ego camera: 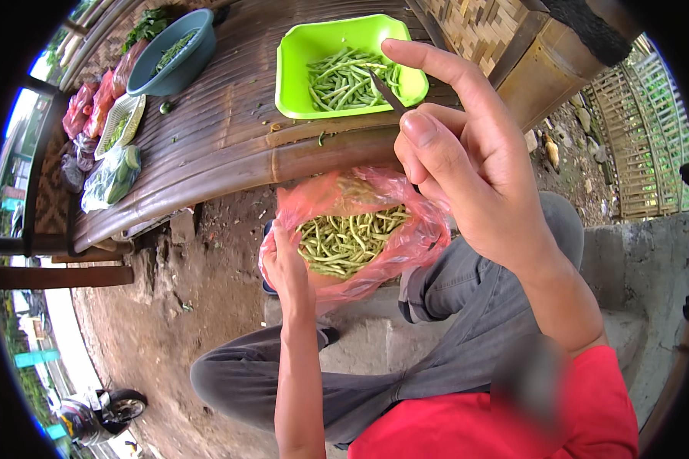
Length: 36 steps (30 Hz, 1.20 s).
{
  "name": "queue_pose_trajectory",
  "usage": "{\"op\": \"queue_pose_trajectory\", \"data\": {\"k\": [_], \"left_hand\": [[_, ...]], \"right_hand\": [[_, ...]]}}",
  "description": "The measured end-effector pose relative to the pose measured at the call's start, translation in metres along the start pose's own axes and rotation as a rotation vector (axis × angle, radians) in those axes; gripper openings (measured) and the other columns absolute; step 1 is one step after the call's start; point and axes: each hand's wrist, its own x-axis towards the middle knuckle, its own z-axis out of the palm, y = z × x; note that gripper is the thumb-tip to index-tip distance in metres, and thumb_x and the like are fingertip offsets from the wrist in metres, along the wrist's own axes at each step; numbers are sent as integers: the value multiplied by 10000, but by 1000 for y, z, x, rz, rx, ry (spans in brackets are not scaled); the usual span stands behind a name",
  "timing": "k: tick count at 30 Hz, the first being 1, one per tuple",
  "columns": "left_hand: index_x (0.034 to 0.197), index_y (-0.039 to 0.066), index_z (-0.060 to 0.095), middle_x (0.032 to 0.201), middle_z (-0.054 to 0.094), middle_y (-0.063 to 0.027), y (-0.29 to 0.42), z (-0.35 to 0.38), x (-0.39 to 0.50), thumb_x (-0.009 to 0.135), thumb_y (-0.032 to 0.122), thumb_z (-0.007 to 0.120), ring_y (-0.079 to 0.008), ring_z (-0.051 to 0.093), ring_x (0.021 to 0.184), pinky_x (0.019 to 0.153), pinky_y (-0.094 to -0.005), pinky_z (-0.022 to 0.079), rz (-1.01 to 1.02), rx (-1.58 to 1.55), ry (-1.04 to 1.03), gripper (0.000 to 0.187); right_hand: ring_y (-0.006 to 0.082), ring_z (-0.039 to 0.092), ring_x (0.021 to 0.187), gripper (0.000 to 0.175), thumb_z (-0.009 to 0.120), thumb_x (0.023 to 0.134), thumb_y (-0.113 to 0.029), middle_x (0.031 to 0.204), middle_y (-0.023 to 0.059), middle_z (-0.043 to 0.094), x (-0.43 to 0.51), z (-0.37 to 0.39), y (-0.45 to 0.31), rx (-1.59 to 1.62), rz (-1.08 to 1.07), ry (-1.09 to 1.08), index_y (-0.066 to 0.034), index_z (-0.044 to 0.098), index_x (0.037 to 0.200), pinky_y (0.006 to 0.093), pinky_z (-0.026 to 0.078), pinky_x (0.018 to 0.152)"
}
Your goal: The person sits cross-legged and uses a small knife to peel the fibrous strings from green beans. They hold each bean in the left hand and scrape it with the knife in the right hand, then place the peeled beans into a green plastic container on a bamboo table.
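Note:
My left hand (287, 261) grips the left edge of a thin red plastic bag (428, 235), which hangs open between my knees. Inside the bag lies a heap of green beans (350, 241), some yellowish. Raised over the bag's right side, my right hand (476, 166) holds a small knife (387, 92) between thumb and curled fingers. Its dark blade points up and left; the handle is mostly hidden in the hand. The index finger is stretched out above the blade. Behind the knife tip, a lime-green plastic basin (294, 51) on the bamboo platform holds more green beans (341, 80).
The bamboo platform's (235, 115) rounded front edge runs just beyond the bag. A blue-grey basin (192, 69) with cut greens, a white basket (132, 106) and several plastic bags (112, 178) stand at its left. A thick bamboo post (551, 63) rises at right.

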Motion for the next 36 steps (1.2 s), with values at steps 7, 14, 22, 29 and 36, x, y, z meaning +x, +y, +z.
{"op": "queue_pose_trajectory", "data": {"k": [7, 14, 22, 29, 36], "left_hand": [[1259, -115, 499, 1278, 554, -181, 7, 16, -16, 1005, 245, 475, -255, 543, 1191, 1049, -377, 421, -192, 46, -37, 441], [1244, -107, 518, 1290, 545, -177, -6, 6, -20, 1009, 310, 438, -223, 528, 1203, 1058, -323, 399, -97, -154, -20, 485], [1402, -86, 342, 1355, 477, -214, -26, -7, -2, 1005, 339, 455, -275, 452, 1286, 1090, -382, 356, -112, -118, -103, 593], [1386, -56, 398, 1358, 503, -216, -56, -2, -2, 931, 123, 505, -295, 421, 1325, 1075, -365, 342, 43, 144, -286, 501], [1191, -24, 583, 1215, 583, -228, -116, 4, 12, 817, 20, 488, -353, 535, 1169, 978, -426, 421, 279, 903, -452, 388]], "right_hand": [[-5, 325, 463, 419, 447, 1014, -195, 675, -16, 485, 4, 0, -2, 48, 98, -14, -57, 381, 1404, 145, 266, 425], [-24, 322, 443, 410, 445, 1015, -231, 711, -21, 483, 3, -3, -7, 139, 241, 7, -64, 413, 1388, 132, 293, 400], [-24, 318, 443, 418, 449, 1014, -236, 716, -24, 474, 3, 2, -2, 142, 270, 16, -67, 407, 1394, 135, 294, 392], [-22, 328, 447, 423, 455, 1013, -245, 721, -23, 470, 5, 3, -6, 109, 246, 75, -60, 411, 1391, 132, 297, 398], [-24, 334, 449, 418, 464, 1010, -248, 722, -22, 479, 4, 4, -5, 97, 268, 86, -66, 422, 1384, 133, 300, 403]]}}
